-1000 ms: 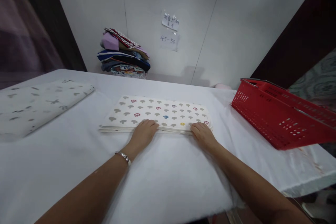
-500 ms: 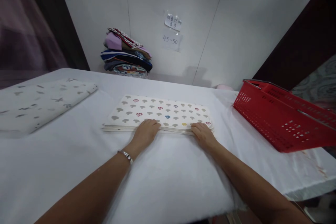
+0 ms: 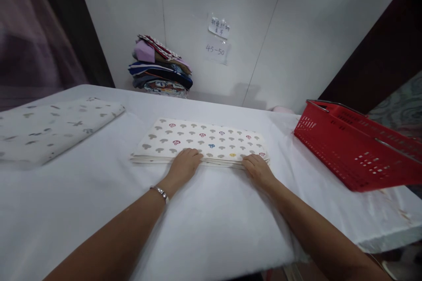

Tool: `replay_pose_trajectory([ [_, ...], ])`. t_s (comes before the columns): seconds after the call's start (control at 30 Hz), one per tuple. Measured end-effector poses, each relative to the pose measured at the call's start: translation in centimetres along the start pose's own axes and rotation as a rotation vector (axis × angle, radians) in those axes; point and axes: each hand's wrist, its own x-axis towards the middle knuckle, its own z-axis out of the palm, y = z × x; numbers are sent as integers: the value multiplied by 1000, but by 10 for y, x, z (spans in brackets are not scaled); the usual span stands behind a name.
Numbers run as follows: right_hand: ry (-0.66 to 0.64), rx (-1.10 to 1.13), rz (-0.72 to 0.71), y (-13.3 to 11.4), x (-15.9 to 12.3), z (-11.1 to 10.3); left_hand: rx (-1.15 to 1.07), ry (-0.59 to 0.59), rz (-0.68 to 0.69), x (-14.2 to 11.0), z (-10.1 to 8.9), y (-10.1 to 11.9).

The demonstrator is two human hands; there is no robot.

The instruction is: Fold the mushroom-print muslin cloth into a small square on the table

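Observation:
A folded cream cloth (image 3: 198, 138) printed with small mushrooms lies flat on the white-covered table (image 3: 211, 228), its layers showing along the near edge. My left hand (image 3: 187, 162), below a silver bracelet, curls its fingers over that edge near the middle. Further right, my right hand (image 3: 259, 169) grips the same edge close to the cloth's right corner. Both thumbs are hidden from view. To the left lies another folded white cloth (image 3: 62, 127) with scattered grey figures, apart from my hands.
On the right stands a red plastic basket (image 3: 359, 149) with metal handles. A stack of folded fabrics (image 3: 161, 68) rises at the table's back edge. Handwritten paper notes (image 3: 217, 50) are stuck to the pale wall behind. A dark curtain (image 3: 33, 44) hangs at the left.
Both hands keep their hold on the cloth's near edge. The whole view has shifted very slightly; nothing else visibly differs.

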Motion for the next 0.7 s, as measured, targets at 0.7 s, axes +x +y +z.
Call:
replay_pose_trajectory([
  [0.7, -57, 15, 55, -10, -11, 0, 22, 23, 12, -1, -1, 1],
])
